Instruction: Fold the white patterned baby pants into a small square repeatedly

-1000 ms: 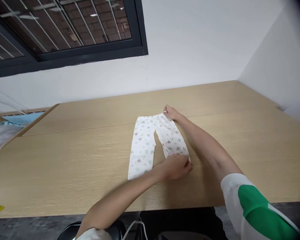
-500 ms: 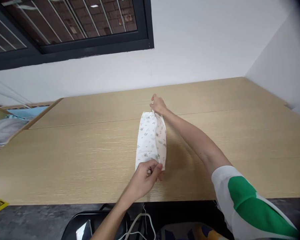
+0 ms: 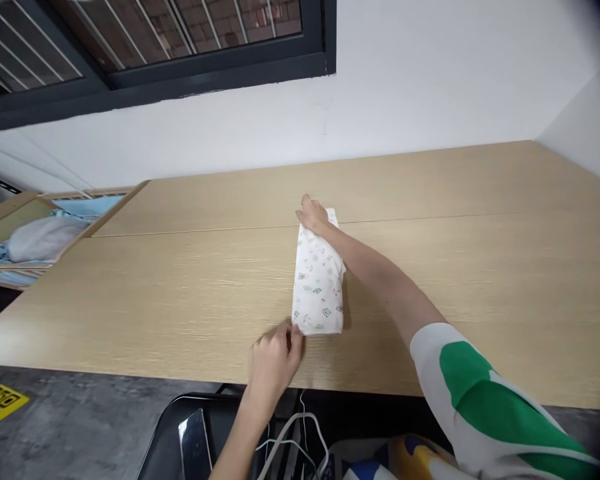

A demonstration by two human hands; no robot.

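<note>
A folded white cloth (image 3: 320, 283) with a small green and brown print lies lengthwise on the wooden table. At its near left corner my left hand (image 3: 276, 353) pinches the cloth's edge between thumb and fingers. My right hand (image 3: 313, 213) is at the far left corner, reaching across the top of the cloth with its fingers bent. Its fingertips press or grip the cloth's far edge; the exact hold is partly hidden by the hand.
The pale wooden table (image 3: 180, 300) has a seam running across it, with a white wall and barred window (image 3: 205, 40) behind. To the left stands a wooden crib (image 3: 10, 223) with bedding. Below the near edge are a black chair, a phone (image 3: 195, 443) and a white cable (image 3: 300, 417).
The cloth's right flap has been folded over to the left, making it narrower. My left hand has gone from its near right corner to the near left one. The view has shifted slightly.
</note>
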